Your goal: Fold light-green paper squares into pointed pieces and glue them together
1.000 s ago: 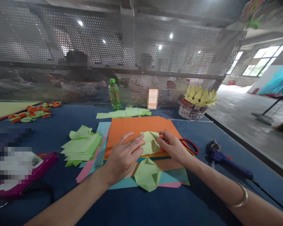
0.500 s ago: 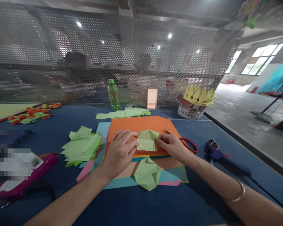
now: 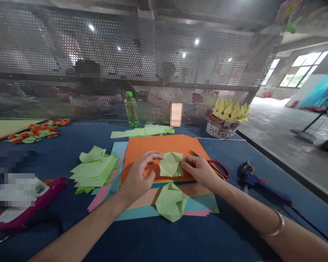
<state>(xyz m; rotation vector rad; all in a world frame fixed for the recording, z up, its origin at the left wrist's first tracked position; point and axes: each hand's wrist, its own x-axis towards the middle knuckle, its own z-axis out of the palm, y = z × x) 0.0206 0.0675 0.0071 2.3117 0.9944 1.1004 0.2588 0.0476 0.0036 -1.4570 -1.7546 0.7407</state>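
Note:
A creased light-green paper square (image 3: 171,165) is held over a stack of orange paper (image 3: 142,145). My right hand (image 3: 197,168) pinches its right edge between thumb and fingers. To its left, my left hand (image 3: 142,174) has thumb and fingers apart, the fingertips close to the paper's upper left corner. Closer to me, a second folded green paper piece (image 3: 171,202) rests on the coloured sheets. Red-handled scissors (image 3: 220,168) lie partly behind my right hand. Left of the stack is a pile of green paper pieces (image 3: 94,171).
A blue glue gun (image 3: 265,187) with a cord lies at right. At the back stand a green bottle (image 3: 131,111) and a basket (image 3: 221,125) with yellow folded paper. Green paper strips (image 3: 142,131) lie behind the stack. A magenta object (image 3: 51,193) sits at left, before a perforated metal screen (image 3: 153,47).
My left thumb and fingers have parted, letting go of the paper's left side. The paper has opened out flatter, while my right hand keeps its pinch.

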